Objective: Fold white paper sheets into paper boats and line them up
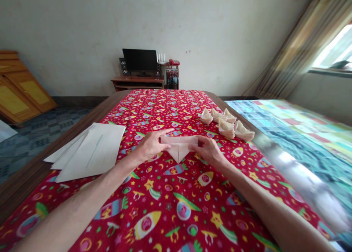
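So the folded paper (pixel 179 149) sits right between the fingers (pixel 165 147), left hand (pixel 150 145) and right hand (pixel 210 151) each pinching one end, long edge running straight across from one to the other, tip poking toward the near side, neither hand really closer.

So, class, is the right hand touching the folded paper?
Touching: the head view shows the right hand holding the folded paper at one end, thumb over it.

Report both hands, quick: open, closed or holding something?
Left hand: holding the left end of the folded paper.
Right hand: holding the right end of the folded paper.
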The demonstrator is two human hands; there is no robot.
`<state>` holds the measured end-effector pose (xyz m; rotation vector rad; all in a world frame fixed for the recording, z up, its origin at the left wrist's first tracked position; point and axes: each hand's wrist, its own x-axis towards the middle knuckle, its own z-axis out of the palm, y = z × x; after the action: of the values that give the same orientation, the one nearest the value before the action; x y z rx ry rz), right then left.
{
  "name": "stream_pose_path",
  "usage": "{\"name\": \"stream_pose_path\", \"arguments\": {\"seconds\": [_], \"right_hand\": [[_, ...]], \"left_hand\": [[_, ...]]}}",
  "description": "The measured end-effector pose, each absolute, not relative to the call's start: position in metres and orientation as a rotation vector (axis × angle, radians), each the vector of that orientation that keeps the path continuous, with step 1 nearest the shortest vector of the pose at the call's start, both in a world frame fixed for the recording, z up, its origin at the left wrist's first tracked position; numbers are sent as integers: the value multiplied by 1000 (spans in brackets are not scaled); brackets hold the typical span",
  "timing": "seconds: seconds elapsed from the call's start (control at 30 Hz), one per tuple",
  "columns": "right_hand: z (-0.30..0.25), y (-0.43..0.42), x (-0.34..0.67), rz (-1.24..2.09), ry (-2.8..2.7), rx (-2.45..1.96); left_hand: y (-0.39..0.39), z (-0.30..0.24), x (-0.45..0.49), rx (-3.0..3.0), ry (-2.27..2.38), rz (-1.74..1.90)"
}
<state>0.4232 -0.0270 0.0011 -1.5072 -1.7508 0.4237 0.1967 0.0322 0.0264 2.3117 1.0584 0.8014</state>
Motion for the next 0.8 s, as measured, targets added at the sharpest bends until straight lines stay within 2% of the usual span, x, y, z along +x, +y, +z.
{"name": "stream_pose_path", "arguments": {"seconds": [0.1, 0.17, 0.3, 0.47, 0.53, 0.67, 0.8], "right_hand": [[10, -31, 426, 166, -1785, -1373], [16, -35, 426, -28, -1865, -1283], [15, -41, 423, -288, -2162, -1251], [3, -43, 418, -301, -2485, -1141], [2, -44, 418, -285, -2521, -1144], [6, -49, 421, -243, -2555, -1195], [9, -56, 424, -146, -2557, -1184]], "left_hand": [[24, 34, 199, 2540, 960, 1106], [18, 37, 197, 2755, 894, 1181], [7, 32, 187, 3108, 878, 973], [-13, 19, 177, 3281, 867, 492], [-21, 16, 174, 3293, 866, 417], [-27, 13, 169, 3221, 878, 474], [-22, 3, 164, 3028, 890, 694]]}}
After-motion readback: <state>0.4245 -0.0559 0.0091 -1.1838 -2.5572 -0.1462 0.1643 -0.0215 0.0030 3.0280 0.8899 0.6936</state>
